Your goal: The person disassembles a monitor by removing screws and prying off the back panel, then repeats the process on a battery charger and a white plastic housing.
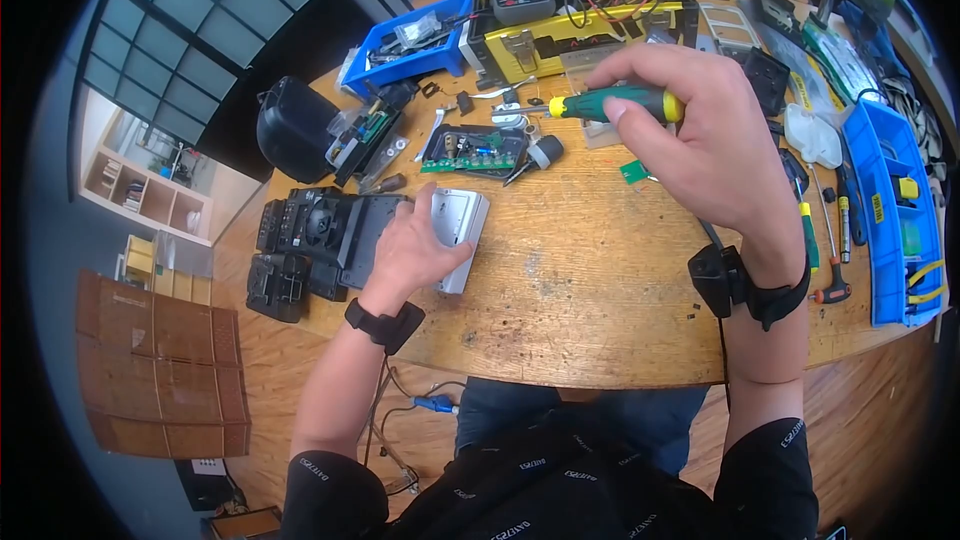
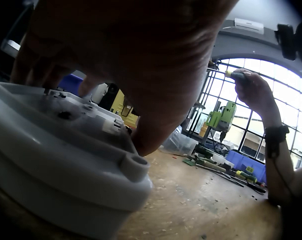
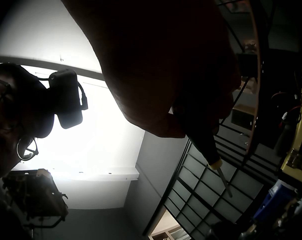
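Observation:
My left hand [image 1: 408,252] grips a white plastic housing [image 1: 459,225] on the wooden table, its thumb at the right edge and its fingers over the far part. In the left wrist view the housing [image 2: 66,145] shows a raised rim, a round corner post and a hollow inside. Raised above the table, my right hand [image 1: 705,130] holds a green and yellow screwdriver [image 1: 615,105] by its handle. The blade points left, away from the housing. From the right wrist view, the screwdriver's yellow collar and thin shaft [image 3: 224,181] stick out past the dark hand.
An opened device with a green circuit board [image 1: 470,152] lies beyond the housing. Black units [image 1: 300,230] crowd the left side. At the back stand a blue bin [image 1: 415,40] and a yellow toolbox [image 1: 540,45]. Tools and a blue tray [image 1: 895,210] line the right.

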A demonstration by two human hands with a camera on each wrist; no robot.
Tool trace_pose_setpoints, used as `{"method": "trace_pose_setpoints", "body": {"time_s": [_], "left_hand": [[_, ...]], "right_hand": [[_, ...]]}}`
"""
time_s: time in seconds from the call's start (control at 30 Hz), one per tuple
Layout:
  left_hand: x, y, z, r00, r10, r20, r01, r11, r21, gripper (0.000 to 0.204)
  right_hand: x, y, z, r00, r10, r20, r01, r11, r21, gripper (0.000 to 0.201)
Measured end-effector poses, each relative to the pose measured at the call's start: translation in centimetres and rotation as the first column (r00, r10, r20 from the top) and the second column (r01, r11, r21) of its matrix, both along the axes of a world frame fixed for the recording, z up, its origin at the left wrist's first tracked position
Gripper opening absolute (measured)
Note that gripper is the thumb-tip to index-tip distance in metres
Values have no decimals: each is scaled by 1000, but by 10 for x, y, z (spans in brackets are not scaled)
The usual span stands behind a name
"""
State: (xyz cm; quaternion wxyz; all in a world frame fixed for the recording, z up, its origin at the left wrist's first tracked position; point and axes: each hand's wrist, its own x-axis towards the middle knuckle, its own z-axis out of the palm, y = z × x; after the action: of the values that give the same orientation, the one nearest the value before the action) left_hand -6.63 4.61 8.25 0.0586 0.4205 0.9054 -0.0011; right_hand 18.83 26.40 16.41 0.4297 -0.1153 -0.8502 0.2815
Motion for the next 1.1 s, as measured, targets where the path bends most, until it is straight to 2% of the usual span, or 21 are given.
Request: {"method": "trace_pose_setpoints", "body": {"time_s": [0.2, 0.5, 0.67, 0.8, 0.87, 0.9, 0.97, 1.1], "left_hand": [[11, 6, 8, 1000, 26, 0, -26, 999, -46, 107], [53, 18, 3, 995, -69, 67, 65, 996, 59, 114], [64, 29, 0, 996, -85, 20, 84, 996, 41, 111], [63, 32, 2, 997, -63, 45, 62, 998, 23, 110], [60, 33, 5, 997, -23, 71, 25, 999, -24, 110], [58, 33, 5, 997, -17, 80, 18, 1000, -11, 110], [51, 31, 4, 992, -15, 123, 17, 1000, -19, 113], [43, 21, -3, 973, -34, 230, 10, 995, 103, 113]], "right_hand": [[-1, 0, -1, 1000, 4, 8, -4, 1000, -5, 20], [-3, -1, -2, 1000, 22, 16, -23, 999, 27, 21], [-3, -3, -2, 999, 15, 50, -16, 1000, 3, 21], [-7, -3, -12, 998, -23, 62, 18, 997, 76, 20], [-10, -7, -25, 964, -136, 229, 131, 991, 40, 20], [-9, -10, -34, 963, -133, 236, 123, 991, 53, 20], [-3, -18, -53, 895, -228, 382, 189, 972, 138, 20], [11, -39, -90, 840, -288, 461, 232, 957, 175, 23]]}}
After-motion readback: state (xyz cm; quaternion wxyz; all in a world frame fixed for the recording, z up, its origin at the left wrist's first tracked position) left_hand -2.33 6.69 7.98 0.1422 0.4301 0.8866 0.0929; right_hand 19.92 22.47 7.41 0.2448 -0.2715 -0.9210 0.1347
